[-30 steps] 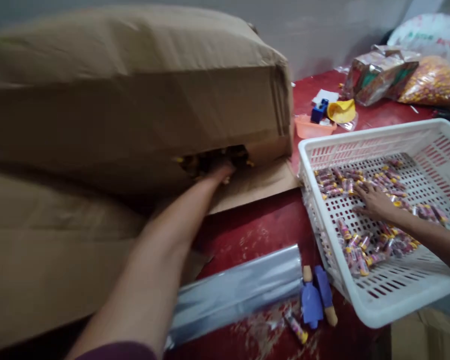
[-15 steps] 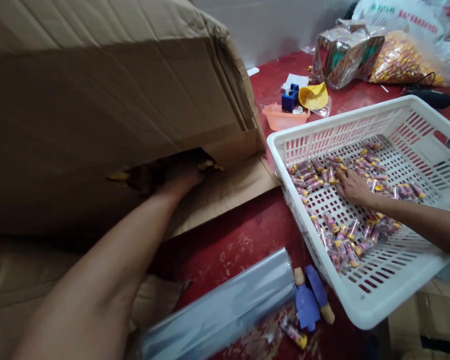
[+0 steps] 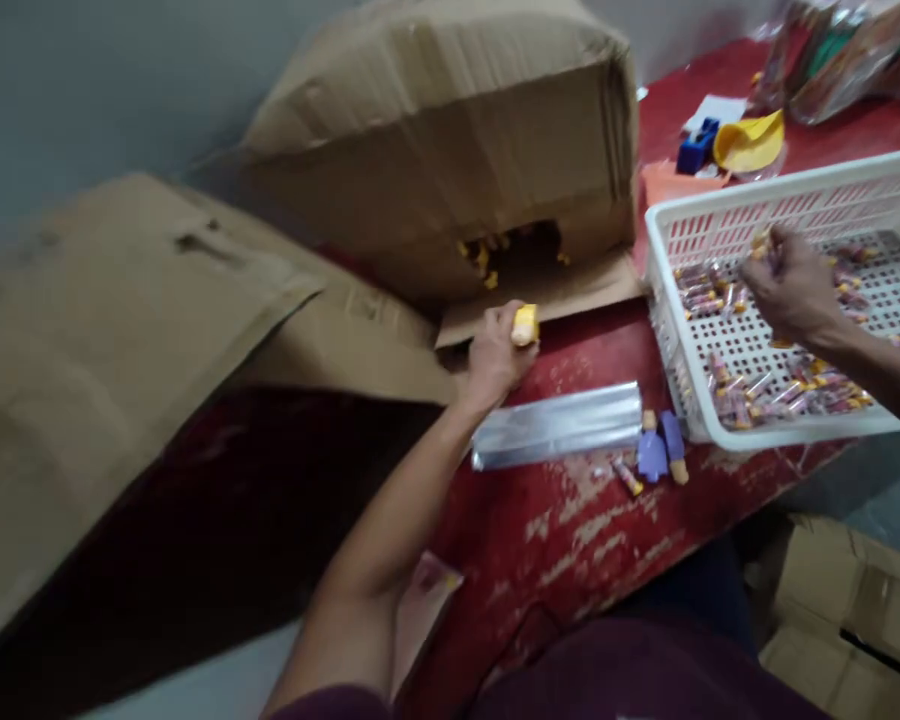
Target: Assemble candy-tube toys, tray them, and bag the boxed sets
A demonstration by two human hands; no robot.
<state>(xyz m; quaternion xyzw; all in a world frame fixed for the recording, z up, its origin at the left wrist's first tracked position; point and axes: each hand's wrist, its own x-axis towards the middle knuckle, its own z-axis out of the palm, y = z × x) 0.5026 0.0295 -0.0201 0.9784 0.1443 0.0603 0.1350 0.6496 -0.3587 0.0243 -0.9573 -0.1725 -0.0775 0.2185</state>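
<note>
My left hand is closed around a small yellow piece with a pale end, held just in front of a cardboard box. Through a hole low in that box, more yellow pieces show. My right hand is raised over a white plastic basket, its fingers pinched on a small wrapped tube with a yellow end, partly hidden and blurred. Several clear-wrapped pink tubes with yellow caps lie on the basket floor below it.
On the worn red table lie a stack of clear plastic film, two purple pieces with tan ends and one wrapped tube. Behind are a blue tape dispenser and a yellow scoop-like piece. Another cardboard box stands left.
My left hand has come out of the box's hole with a yellow piece. My right hand has lifted from the basket floor with a tube. The view has swung left and back.
</note>
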